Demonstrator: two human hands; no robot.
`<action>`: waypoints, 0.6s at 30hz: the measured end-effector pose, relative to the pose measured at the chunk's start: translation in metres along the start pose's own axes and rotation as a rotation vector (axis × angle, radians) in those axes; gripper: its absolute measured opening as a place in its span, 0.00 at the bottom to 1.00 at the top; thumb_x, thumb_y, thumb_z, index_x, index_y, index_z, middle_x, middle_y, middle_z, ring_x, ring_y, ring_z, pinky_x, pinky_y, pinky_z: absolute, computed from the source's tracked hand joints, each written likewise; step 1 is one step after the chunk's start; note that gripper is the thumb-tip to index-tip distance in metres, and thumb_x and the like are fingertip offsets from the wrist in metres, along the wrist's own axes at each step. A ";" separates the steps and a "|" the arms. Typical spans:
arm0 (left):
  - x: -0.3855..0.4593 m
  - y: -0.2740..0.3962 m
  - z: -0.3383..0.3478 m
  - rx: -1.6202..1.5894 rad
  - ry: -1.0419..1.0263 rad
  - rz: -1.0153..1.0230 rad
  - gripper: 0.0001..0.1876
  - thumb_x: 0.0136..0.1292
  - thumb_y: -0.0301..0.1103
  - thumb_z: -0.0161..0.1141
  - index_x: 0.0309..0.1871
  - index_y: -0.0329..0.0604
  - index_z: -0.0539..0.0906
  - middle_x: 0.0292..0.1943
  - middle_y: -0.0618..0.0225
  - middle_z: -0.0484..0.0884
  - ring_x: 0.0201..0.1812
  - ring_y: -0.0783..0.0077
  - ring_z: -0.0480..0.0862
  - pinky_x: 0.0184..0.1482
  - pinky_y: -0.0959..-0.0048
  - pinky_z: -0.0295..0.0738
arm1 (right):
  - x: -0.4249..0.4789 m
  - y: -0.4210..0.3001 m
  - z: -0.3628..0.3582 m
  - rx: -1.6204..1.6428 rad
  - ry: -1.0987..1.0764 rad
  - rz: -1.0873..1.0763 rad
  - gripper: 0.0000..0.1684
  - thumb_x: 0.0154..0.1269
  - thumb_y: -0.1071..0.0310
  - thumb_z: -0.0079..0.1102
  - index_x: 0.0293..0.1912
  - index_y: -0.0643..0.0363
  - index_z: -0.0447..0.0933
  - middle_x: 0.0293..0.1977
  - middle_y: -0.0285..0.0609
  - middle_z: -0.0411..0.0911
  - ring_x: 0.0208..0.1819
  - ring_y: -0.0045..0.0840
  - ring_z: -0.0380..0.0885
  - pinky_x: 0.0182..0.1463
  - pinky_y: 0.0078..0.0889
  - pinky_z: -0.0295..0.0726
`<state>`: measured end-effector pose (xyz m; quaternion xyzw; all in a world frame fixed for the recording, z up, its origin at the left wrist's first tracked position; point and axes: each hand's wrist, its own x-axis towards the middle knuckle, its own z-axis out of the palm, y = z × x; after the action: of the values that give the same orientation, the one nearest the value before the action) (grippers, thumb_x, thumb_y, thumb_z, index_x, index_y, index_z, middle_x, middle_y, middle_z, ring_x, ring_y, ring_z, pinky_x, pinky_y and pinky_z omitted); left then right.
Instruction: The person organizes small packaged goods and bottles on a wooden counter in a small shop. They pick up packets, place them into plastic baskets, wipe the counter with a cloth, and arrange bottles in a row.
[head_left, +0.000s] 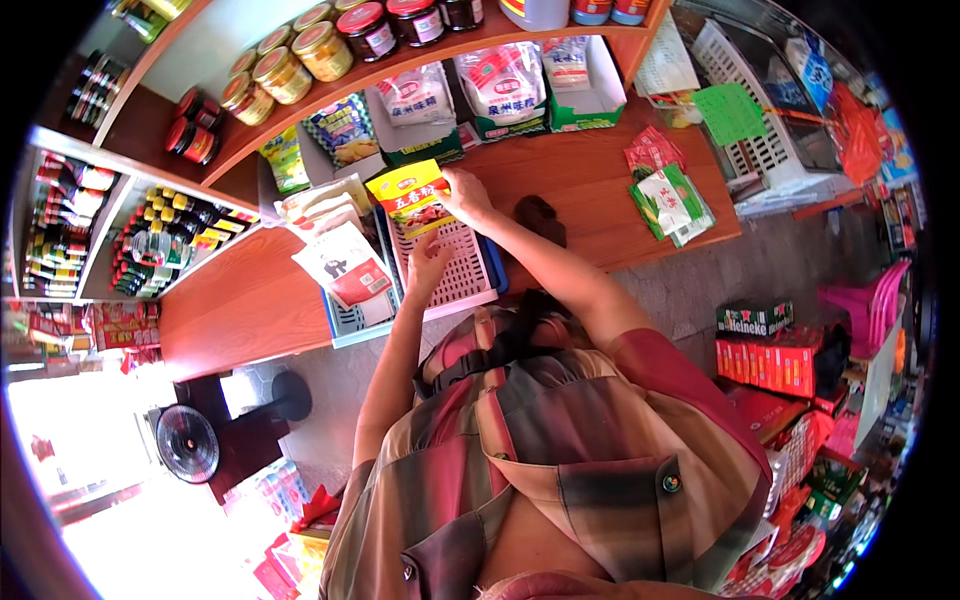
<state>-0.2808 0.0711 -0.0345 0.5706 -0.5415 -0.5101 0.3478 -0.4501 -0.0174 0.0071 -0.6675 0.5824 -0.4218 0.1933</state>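
Note:
A yellow and red seasoning packet (412, 196) is pinched at its right side by my right hand (466, 196). My left hand (429, 262) is just below the packet's lower edge, fingers apart and partly curled. Whether its fingertips touch the packet, I cannot tell. Beneath both hands sits a pink slotted plastic basket (459, 281), its far end covered by the packet. To the left, white and red packets (349, 262) are piled over another basket (367, 324) with a pale blue rim.
Cardboard boxes of white seasoning bags (501, 82) line the back of the wooden counter (247, 300). Above is a shelf of jars (322, 51). Green and white packets (671, 202) and a dark brown object (540, 217) lie on the right. A fan (187, 442) stands lower left.

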 end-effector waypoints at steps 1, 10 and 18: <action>0.011 -0.004 0.001 -0.074 -0.025 -0.009 0.33 0.61 0.35 0.71 0.68 0.33 0.75 0.57 0.56 0.83 0.51 0.70 0.84 0.52 0.72 0.81 | -0.006 0.000 -0.003 0.014 0.098 -0.045 0.20 0.62 0.63 0.66 0.52 0.61 0.78 0.41 0.51 0.82 0.38 0.46 0.83 0.46 0.48 0.82; 0.035 0.007 -0.008 -0.152 -0.013 -0.026 0.30 0.67 0.27 0.65 0.71 0.28 0.71 0.62 0.53 0.81 0.59 0.65 0.81 0.62 0.71 0.75 | -0.066 0.049 -0.142 -0.045 0.414 0.006 0.08 0.64 0.68 0.64 0.44 0.53 0.82 0.30 0.43 0.77 0.31 0.36 0.80 0.34 0.40 0.79; 0.012 0.029 -0.005 -0.148 0.018 -0.003 0.26 0.68 0.34 0.66 0.67 0.35 0.77 0.54 0.64 0.85 0.49 0.76 0.83 0.45 0.80 0.75 | -0.158 0.222 -0.342 -0.560 0.648 0.348 0.14 0.63 0.62 0.67 0.47 0.57 0.84 0.44 0.50 0.81 0.49 0.45 0.79 0.53 0.48 0.78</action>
<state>-0.2849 0.0542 -0.0087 0.5487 -0.4984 -0.5440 0.3932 -0.8507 0.1566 -0.0174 -0.4202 0.8075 -0.3967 -0.1186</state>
